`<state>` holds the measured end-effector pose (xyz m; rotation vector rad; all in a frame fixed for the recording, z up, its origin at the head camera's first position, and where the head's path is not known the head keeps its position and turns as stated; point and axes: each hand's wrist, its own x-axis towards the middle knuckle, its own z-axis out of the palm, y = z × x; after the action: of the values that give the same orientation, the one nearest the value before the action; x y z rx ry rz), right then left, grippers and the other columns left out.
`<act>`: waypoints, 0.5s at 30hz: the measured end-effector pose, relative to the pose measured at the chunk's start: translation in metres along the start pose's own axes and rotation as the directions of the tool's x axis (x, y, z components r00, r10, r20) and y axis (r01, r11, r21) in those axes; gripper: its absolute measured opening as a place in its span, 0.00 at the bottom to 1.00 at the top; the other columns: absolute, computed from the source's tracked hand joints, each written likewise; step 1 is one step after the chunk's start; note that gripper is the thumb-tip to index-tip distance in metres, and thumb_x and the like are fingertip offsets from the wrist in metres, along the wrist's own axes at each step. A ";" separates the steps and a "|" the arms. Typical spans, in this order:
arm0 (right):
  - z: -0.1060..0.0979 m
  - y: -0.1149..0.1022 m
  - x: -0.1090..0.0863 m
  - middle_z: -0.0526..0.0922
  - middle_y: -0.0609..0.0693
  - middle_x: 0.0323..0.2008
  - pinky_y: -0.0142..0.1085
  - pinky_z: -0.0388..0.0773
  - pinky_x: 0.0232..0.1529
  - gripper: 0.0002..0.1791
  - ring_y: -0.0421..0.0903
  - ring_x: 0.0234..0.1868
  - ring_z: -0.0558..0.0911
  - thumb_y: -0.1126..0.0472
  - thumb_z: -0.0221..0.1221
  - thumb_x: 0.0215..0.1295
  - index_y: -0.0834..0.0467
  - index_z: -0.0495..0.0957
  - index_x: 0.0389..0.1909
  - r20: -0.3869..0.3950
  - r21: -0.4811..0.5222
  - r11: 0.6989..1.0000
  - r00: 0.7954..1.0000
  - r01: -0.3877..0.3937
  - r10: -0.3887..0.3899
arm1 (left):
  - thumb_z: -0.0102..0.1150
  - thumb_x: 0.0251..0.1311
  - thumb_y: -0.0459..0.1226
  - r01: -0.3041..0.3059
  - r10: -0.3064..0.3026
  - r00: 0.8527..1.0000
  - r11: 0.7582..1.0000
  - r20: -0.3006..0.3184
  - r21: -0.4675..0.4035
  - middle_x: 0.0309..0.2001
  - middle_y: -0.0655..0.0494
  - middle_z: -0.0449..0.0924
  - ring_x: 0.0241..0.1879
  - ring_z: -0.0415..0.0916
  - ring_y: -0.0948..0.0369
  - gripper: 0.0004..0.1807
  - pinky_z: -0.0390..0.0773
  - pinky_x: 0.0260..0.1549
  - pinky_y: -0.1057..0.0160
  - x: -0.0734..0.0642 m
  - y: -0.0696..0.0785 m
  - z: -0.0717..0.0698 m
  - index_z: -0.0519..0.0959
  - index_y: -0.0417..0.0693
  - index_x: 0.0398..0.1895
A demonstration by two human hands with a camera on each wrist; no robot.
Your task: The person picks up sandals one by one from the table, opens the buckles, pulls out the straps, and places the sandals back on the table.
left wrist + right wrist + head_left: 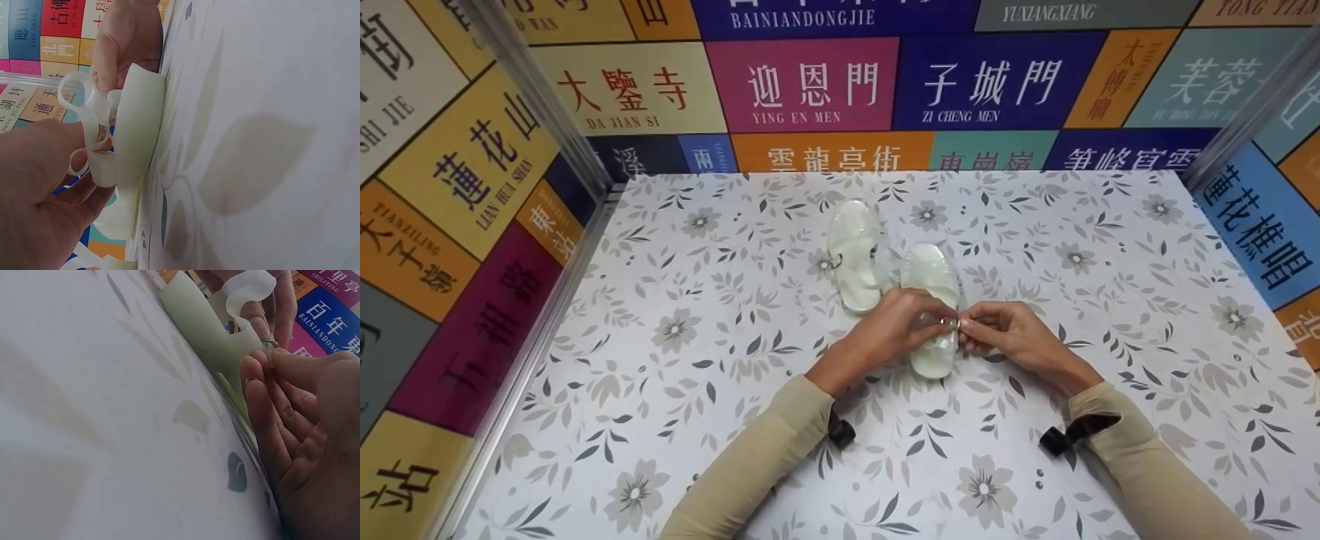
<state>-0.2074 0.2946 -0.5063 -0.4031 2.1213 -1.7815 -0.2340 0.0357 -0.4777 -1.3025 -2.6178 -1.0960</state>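
Note:
Two pale, translucent sandals lie on the table. The right-hand sandal [928, 264] is between my hands. My left hand [891, 324] reaches over its strap [90, 126] from the left, fingertips and thumb pinching it beside a small metal buckle [270, 342]. From the right, my right hand [1011, 334] pinches the strap by the buckle between thumb and forefinger, its other fingers curled loosely below. The fingertips of both hands nearly meet and partly hide the buckle. Farther back and left, the other sandal [851, 225] lies untouched, with a buckle at its side.
A white tablecloth [675, 420] with grey flowers and leaves covers the table. Colourful panels [802, 86] with printed characters stand along the back and both sides. A black wrist camera [841, 433] sits on the left sleeve, another [1056, 441] on the right.

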 end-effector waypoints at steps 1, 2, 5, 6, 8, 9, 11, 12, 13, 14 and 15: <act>0.000 0.000 0.000 0.91 0.51 0.37 0.31 0.88 0.34 0.17 0.40 0.33 0.90 0.59 0.64 0.79 0.71 0.82 0.55 0.004 0.002 1.000 1.000 -0.003 0.003 | 0.69 0.73 0.39 0.006 -0.006 1.000 1.000 0.002 0.001 0.52 0.56 0.93 0.54 0.89 0.62 0.12 0.81 0.60 0.73 0.000 0.000 0.000 0.90 0.50 0.55; -0.001 0.000 0.000 0.92 0.52 0.37 0.31 0.89 0.35 0.17 0.41 0.34 0.90 0.59 0.64 0.79 0.71 0.82 0.54 0.009 0.004 1.000 1.000 -0.007 0.007 | 0.69 0.73 0.39 0.012 -0.012 1.000 1.000 0.004 0.001 0.53 0.56 0.93 0.54 0.89 0.62 0.12 0.81 0.60 0.73 -0.001 0.001 0.000 0.90 0.50 0.55; -0.003 -0.001 0.000 0.91 0.56 0.37 0.32 0.89 0.34 0.17 0.43 0.33 0.90 0.59 0.64 0.78 0.71 0.82 0.53 0.033 0.004 1.000 0.999 -0.016 0.015 | 0.69 0.73 0.39 0.034 -0.033 0.999 0.999 0.008 -0.003 0.52 0.56 0.93 0.53 0.90 0.62 0.10 0.82 0.59 0.74 -0.001 0.001 0.001 0.90 0.50 0.54; -0.004 0.000 0.000 0.91 0.57 0.37 0.32 0.88 0.33 0.16 0.43 0.33 0.89 0.60 0.64 0.78 0.72 0.82 0.52 0.043 0.006 1.000 0.999 -0.014 0.014 | 0.69 0.73 0.39 0.040 -0.040 0.999 0.999 0.008 -0.010 0.51 0.55 0.93 0.53 0.90 0.62 0.10 0.82 0.58 0.75 -0.002 0.001 0.002 0.90 0.50 0.53; -0.005 0.000 0.000 0.90 0.59 0.38 0.31 0.86 0.31 0.16 0.43 0.32 0.88 0.60 0.64 0.78 0.72 0.81 0.50 0.055 0.005 1.000 0.998 -0.008 0.008 | 0.70 0.72 0.38 0.051 -0.051 0.999 0.998 0.007 -0.028 0.51 0.55 0.93 0.52 0.90 0.62 0.10 0.82 0.55 0.77 -0.002 0.002 0.002 0.90 0.49 0.52; -0.005 0.000 0.000 0.90 0.59 0.38 0.31 0.86 0.30 0.16 0.43 0.32 0.88 0.60 0.64 0.78 0.72 0.81 0.50 0.056 0.005 1.000 0.998 -0.007 0.007 | 0.70 0.72 0.38 0.055 -0.055 0.998 0.998 0.003 -0.037 0.51 0.54 0.93 0.51 0.90 0.62 0.10 0.82 0.54 0.77 -0.002 0.002 0.003 0.90 0.49 0.52; -0.005 0.000 0.000 0.90 0.59 0.37 0.30 0.84 0.29 0.16 0.42 0.31 0.87 0.60 0.64 0.79 0.72 0.81 0.50 0.049 0.000 1.000 0.999 -0.004 0.004 | 0.70 0.72 0.38 0.058 -0.058 0.998 0.997 -0.006 -0.046 0.51 0.55 0.93 0.51 0.90 0.63 0.10 0.81 0.54 0.78 -0.002 0.001 0.003 0.90 0.49 0.52; -0.004 0.000 0.000 0.90 0.58 0.37 0.30 0.84 0.29 0.16 0.42 0.31 0.87 0.59 0.64 0.79 0.72 0.81 0.50 0.044 -0.005 1.000 0.999 -0.002 0.002 | 0.70 0.72 0.38 0.058 -0.059 0.998 0.997 -0.013 -0.047 0.51 0.55 0.93 0.51 0.90 0.63 0.10 0.81 0.55 0.78 -0.002 0.001 0.003 0.90 0.49 0.52; -0.003 0.000 0.000 0.90 0.56 0.37 0.29 0.84 0.29 0.16 0.41 0.31 0.87 0.59 0.64 0.79 0.71 0.82 0.51 0.036 -0.011 1.000 0.999 -0.004 0.004 | 0.71 0.71 0.39 0.056 -0.057 0.998 0.997 -0.021 -0.047 0.51 0.56 0.93 0.52 0.89 0.63 0.10 0.81 0.55 0.78 -0.002 0.001 0.003 0.90 0.50 0.53; -0.002 0.000 0.000 0.89 0.55 0.36 0.29 0.85 0.29 0.16 0.41 0.30 0.87 0.58 0.64 0.79 0.70 0.82 0.51 0.029 -0.016 1.000 1.000 -0.004 0.004 | 0.71 0.71 0.39 0.053 -0.055 0.998 0.998 -0.028 -0.046 0.51 0.56 0.93 0.52 0.89 0.63 0.10 0.80 0.56 0.77 -0.002 0.001 0.003 0.90 0.50 0.53; -0.001 0.000 0.000 0.89 0.53 0.36 0.29 0.84 0.29 0.16 0.40 0.30 0.87 0.58 0.64 0.79 0.70 0.82 0.51 0.023 -0.022 1.000 1.000 -0.004 0.004 | 0.71 0.71 0.39 0.050 -0.051 0.998 0.998 -0.036 -0.042 0.51 0.57 0.93 0.52 0.88 0.64 0.11 0.80 0.57 0.77 -0.002 0.001 0.003 0.91 0.51 0.53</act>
<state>-0.2076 0.2956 -0.5058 -0.4229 2.1261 -1.7444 -0.2312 0.0364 -0.4805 -1.2173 -2.6289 -1.1749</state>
